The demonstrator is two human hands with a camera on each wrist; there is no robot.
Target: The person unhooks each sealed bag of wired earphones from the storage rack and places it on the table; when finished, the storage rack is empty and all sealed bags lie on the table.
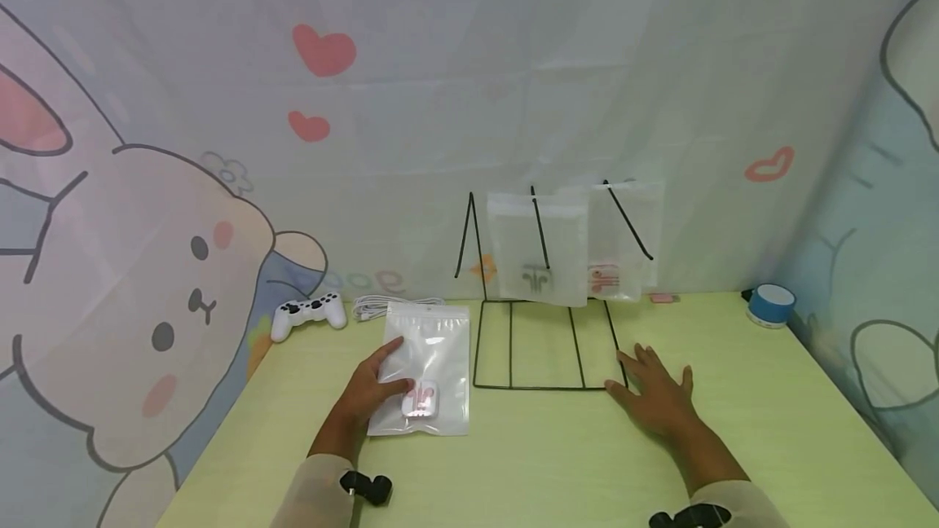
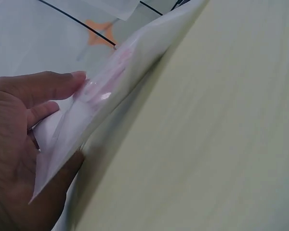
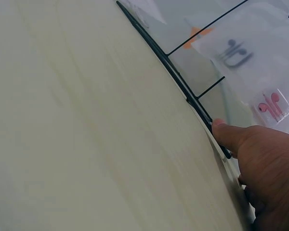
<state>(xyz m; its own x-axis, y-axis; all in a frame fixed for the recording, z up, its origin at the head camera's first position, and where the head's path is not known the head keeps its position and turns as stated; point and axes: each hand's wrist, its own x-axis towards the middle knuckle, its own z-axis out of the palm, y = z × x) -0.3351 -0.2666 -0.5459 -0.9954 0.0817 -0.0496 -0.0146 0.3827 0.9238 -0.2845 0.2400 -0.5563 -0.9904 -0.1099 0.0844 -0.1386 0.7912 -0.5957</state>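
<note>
My left hand (image 1: 370,391) grips the left side of a clear zip bag (image 1: 446,357), thumb on top and fingers partly under it. A small white case with a pink print (image 1: 421,400) shows through the bag. In the left wrist view the bag (image 2: 149,55) is tilted, its edge off the table. To its right stands a black wire rack (image 1: 528,388) with hooks. My right hand (image 1: 656,398) rests at the rack's front right corner, fingers spread, thumb touching the bar (image 3: 183,89). Two bags hang on the hooks: one with dark earphones (image 1: 538,247), one with pink earphones (image 1: 605,277).
A white game controller (image 1: 309,314) and a coiled white cable (image 1: 381,305) lie at the back left. A small pink item (image 1: 663,298) is behind the rack's right side. A blue and white roll (image 1: 771,305) stands at the back right, near the printed curtain (image 1: 411,104).
</note>
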